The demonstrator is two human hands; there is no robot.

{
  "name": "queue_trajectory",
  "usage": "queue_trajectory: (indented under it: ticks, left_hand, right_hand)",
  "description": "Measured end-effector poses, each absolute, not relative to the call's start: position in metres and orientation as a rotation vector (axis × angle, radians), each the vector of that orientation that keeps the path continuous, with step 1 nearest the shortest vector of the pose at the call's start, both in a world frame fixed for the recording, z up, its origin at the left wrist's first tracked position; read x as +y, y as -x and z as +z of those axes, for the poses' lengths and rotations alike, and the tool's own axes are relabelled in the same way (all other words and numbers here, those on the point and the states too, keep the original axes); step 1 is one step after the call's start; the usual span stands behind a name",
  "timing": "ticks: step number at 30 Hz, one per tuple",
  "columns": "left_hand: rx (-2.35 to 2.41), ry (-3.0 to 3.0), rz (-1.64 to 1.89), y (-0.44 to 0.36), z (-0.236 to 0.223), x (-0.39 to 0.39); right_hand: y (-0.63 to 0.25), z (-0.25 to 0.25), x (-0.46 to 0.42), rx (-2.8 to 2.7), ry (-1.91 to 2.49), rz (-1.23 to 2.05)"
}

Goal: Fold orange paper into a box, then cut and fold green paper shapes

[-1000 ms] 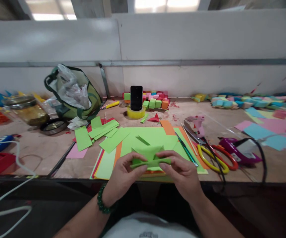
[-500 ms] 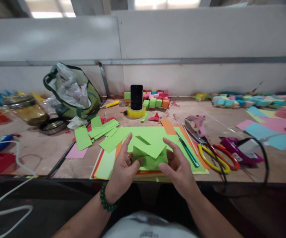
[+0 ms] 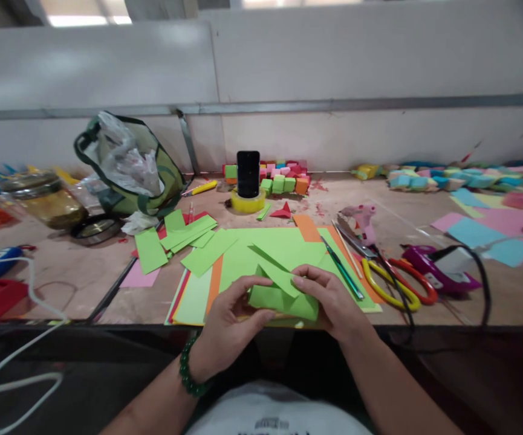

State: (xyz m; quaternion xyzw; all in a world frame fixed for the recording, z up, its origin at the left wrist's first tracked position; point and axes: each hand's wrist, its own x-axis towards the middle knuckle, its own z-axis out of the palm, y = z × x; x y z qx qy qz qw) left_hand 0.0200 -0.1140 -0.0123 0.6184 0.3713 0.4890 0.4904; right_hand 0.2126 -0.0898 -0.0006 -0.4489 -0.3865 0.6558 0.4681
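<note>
A partly folded piece of green paper point(image 3: 283, 299) is held between my two hands above the front edge of the table. My left hand point(image 3: 236, 314), with a green bead bracelet at its wrist, grips the left end between thumb and fingers. My right hand point(image 3: 329, 296) pinches a pointed flap on the right side. Some of its fingers are hidden behind the paper. Beneath lies a stack of coloured sheets point(image 3: 238, 244), green on top. A green craft knife point(image 3: 343, 270) rests on its right part.
Loose green strips point(image 3: 191, 232) lie to the left, near a bag point(image 3: 129, 163). A phone point(image 3: 248, 174) stands in a yellow tape roll point(image 3: 247, 202). Scissors point(image 3: 390, 284), a pink glue gun point(image 3: 364, 223) and a purple device point(image 3: 442, 272) with cables sit at right.
Both hands have closed in on the green paper. My right hand has moved from beside it to pinch its flap, and the paper now tilts down to the right.
</note>
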Motion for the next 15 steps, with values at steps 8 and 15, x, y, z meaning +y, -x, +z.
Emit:
queue_trajectory:
  ticks: [8,15]
  left_hand:
    - [0.815,-1.492,1.204,-0.021,-0.003,-0.118]
    - [0.797,-1.160,1.135,-0.030,-0.007,-0.115]
  right_hand:
    - [-0.217,0.000,-0.086,-1.104,1.131,1.462]
    - [-0.216,0.007,-0.090,-1.495,1.146,1.158]
